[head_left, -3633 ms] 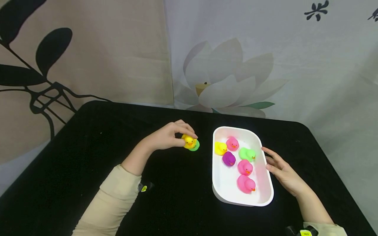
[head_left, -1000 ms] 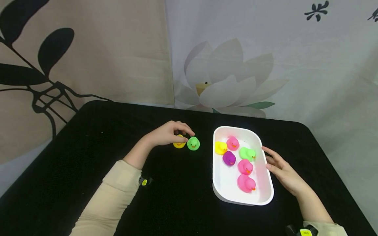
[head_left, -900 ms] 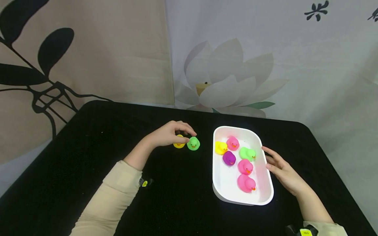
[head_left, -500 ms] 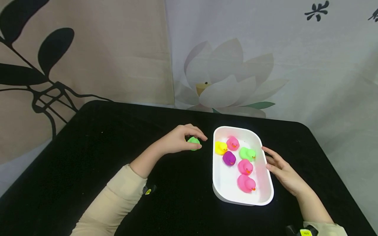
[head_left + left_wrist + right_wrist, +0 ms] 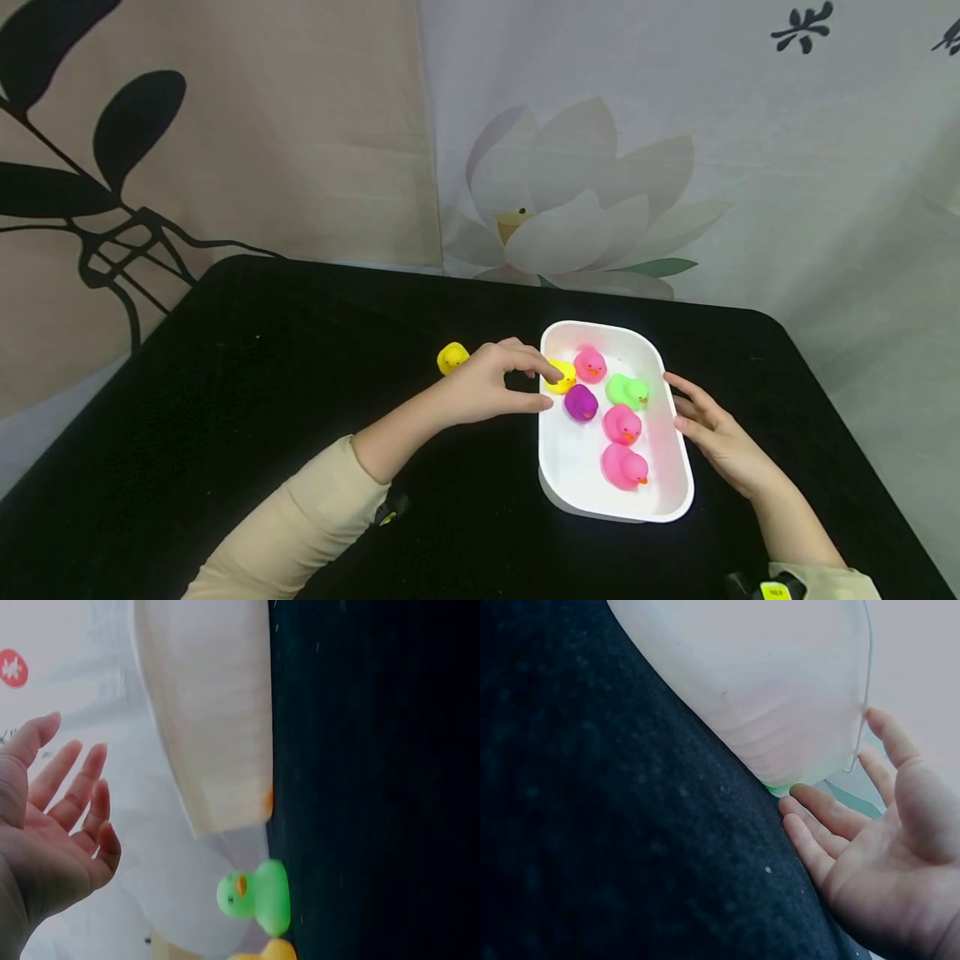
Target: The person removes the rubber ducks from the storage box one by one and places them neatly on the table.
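Over the left rim of the white tray (image 5: pixel 570 467), the left hand (image 5: pixel 495 383) hangs with its fingers wide, thumb well apart. Just beside those fingertips, inside the tray, sit a yellow duck (image 5: pixel 567 382) and a purple duck (image 5: pixel 581 403). Behind the left fingers, another green duck (image 5: pixel 270 900) and another yellow duck (image 5: pixel 452 357) stand on the worktop (image 5: pixel 315 333). Farther rightward in the tray are three pink ducks (image 5: pixel 622 425) and one green duck (image 5: pixel 627 392). Beyond them, the right hand (image 5: pixel 720 442) touches the outer wall, fingers loosely extended.

My left sleeve (image 5: pixel 300 512) and right sleeve (image 5: pixel 840 583) are plain beige; black devices (image 5: pixel 777 591) worn beside them bear yellow-green marks.
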The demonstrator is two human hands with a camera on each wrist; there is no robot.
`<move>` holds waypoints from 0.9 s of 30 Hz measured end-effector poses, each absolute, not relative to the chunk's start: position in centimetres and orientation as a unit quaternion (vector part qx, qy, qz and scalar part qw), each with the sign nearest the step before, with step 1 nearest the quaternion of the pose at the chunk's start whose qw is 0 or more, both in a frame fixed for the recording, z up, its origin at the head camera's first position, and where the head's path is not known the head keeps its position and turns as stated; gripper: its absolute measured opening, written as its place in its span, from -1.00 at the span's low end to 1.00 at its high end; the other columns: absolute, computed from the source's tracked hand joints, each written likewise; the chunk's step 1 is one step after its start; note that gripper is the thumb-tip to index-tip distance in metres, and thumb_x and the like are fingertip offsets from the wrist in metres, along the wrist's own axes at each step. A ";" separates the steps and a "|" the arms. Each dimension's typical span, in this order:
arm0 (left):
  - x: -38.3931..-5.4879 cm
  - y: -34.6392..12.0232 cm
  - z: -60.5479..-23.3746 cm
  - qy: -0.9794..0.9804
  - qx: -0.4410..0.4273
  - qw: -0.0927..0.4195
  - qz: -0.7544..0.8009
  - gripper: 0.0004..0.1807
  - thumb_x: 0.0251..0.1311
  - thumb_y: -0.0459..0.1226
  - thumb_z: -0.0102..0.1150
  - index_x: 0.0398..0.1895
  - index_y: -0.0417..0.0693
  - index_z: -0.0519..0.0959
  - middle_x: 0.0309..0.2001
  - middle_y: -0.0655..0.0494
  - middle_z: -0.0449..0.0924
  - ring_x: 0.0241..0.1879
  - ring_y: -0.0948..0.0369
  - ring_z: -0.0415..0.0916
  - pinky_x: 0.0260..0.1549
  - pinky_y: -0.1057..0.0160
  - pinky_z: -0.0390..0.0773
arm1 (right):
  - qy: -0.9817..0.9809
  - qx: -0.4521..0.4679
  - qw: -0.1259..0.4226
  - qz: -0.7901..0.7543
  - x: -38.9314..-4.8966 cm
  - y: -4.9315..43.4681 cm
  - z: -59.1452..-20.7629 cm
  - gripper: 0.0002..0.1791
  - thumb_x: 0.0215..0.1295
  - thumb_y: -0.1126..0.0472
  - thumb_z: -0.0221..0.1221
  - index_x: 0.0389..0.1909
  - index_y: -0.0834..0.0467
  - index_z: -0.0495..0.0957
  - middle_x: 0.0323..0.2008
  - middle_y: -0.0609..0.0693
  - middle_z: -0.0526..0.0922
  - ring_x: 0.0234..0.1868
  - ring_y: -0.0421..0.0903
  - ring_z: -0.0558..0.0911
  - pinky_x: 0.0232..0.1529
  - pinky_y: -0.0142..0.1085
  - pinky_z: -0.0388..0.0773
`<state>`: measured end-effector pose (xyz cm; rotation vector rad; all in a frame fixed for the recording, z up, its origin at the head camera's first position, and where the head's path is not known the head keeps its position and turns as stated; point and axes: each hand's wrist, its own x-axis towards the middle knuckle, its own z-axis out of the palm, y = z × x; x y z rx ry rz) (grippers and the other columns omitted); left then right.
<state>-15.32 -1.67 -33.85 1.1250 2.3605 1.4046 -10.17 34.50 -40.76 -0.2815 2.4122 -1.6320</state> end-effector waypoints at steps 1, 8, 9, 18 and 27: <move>-15.1 -1.4 -33.9 0.793 0.376 0.090 0.471 -0.65 0.07 -0.19 0.40 -0.03 0.00 0.67 -0.06 0.34 0.61 -0.05 0.24 0.40 -0.10 0.16 0.49 | 0.820 -0.095 0.108 -0.554 -10.2 34.5 -40.8 -0.35 0.46 0.20 -0.03 0.48 0.06 -0.04 0.33 0.37 0.17 0.10 -0.37 0.44 0.08 0.03 0.39; -13.6 0.4 -34.2 0.780 0.395 0.116 0.472 -0.59 0.04 -0.17 0.42 0.01 0.03 0.66 -0.04 0.34 0.60 0.00 0.27 0.40 -0.23 0.35 0.55 | 0.821 -0.094 0.111 -0.552 -10.2 34.4 -40.8 -0.35 0.46 0.20 -0.03 0.48 0.07 -0.04 0.32 0.38 0.19 0.09 -0.35 0.45 0.08 0.11 0.37; -13.5 0.7 -34.2 0.777 0.400 0.118 0.471 -0.59 0.03 -0.17 0.42 0.01 0.02 0.65 -0.05 0.34 0.60 -0.01 0.30 0.41 -0.23 0.37 0.55 | 0.821 -0.094 0.110 -0.552 -10.2 34.4 -40.8 -0.35 0.46 0.20 -0.03 0.48 0.07 -0.05 0.32 0.37 0.19 0.10 -0.35 0.45 0.08 0.11 0.37; -11.9 3.3 -34.4 0.774 0.411 0.144 0.461 -0.51 0.00 -0.15 0.44 0.06 0.03 0.62 -0.05 0.35 0.58 -0.04 0.36 0.46 -0.29 0.50 0.51 | 0.818 -0.099 0.106 -0.557 -10.1 34.4 -40.8 -0.34 0.46 0.19 -0.04 0.49 0.03 -0.05 0.33 0.35 0.18 0.11 -0.33 0.46 0.10 0.15 0.26; -11.5 6.0 -34.6 0.790 0.448 0.130 0.398 -0.53 0.01 -0.11 0.43 0.05 0.04 0.63 -0.10 0.34 0.64 -0.12 0.44 0.50 -0.18 0.52 0.44 | 0.816 -0.112 0.104 -0.557 -10.1 34.6 -40.9 -0.36 0.46 0.22 -0.06 0.49 0.06 -0.05 0.29 0.37 0.22 0.09 -0.26 0.51 0.10 0.25 0.26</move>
